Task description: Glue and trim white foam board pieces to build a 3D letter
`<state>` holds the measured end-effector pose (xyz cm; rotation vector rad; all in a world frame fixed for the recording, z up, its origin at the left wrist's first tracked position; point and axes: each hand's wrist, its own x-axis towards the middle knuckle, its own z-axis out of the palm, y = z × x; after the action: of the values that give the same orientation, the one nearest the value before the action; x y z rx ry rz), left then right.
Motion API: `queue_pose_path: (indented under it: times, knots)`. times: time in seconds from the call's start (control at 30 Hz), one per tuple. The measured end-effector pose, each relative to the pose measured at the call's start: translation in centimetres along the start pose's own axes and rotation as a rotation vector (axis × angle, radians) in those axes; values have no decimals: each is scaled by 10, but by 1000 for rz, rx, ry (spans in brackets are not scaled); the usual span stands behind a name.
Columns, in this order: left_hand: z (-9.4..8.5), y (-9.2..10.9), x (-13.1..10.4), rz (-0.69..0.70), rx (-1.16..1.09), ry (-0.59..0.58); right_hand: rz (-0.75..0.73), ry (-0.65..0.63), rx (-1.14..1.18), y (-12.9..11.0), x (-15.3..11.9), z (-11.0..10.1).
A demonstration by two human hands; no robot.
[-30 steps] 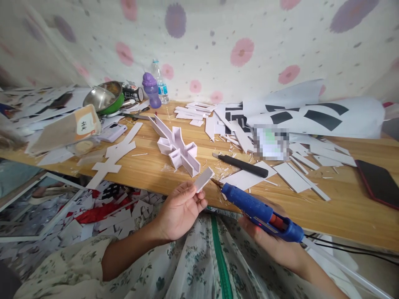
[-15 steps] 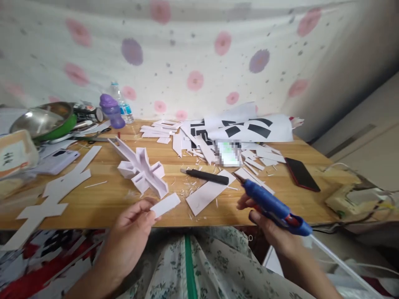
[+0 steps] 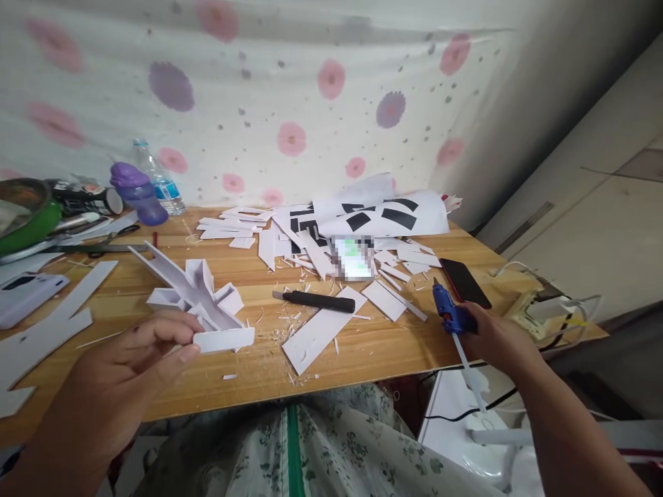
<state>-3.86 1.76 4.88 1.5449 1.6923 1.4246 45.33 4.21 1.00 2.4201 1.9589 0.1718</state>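
Note:
Between the thumb and fingers of my left hand [image 3: 150,359] is a small white strip [image 3: 225,339], held just in front of a white foam-board structure [image 3: 199,293] with several box-like arms. My right hand [image 3: 479,328] is wrapped round a blue glue gun [image 3: 448,307], at the table's right side; its nozzle points away from me and a white glue stick trails from its back. A black-handled cutter [image 3: 321,301] lies across a flat white piece [image 3: 318,338] between my hands.
White offcuts and printed sheets [image 3: 383,210] lie at the back, beside a lit phone [image 3: 353,258]. A dark phone [image 3: 465,283] is at the right. Bottles [image 3: 139,195], scissors and a green pan [image 3: 31,214] stand at the left.
The view has turned right. My right hand has moved the glue gun down toward the table near the dark phone. My left hand has brought the strip close to the white structure.

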Motion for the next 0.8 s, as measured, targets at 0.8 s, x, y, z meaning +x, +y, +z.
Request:
queue_pose_path:
  times: [0.8]
  knots:
    - [-1,17,16,208,76,-173,-545,841,964,-154,-58,-81]
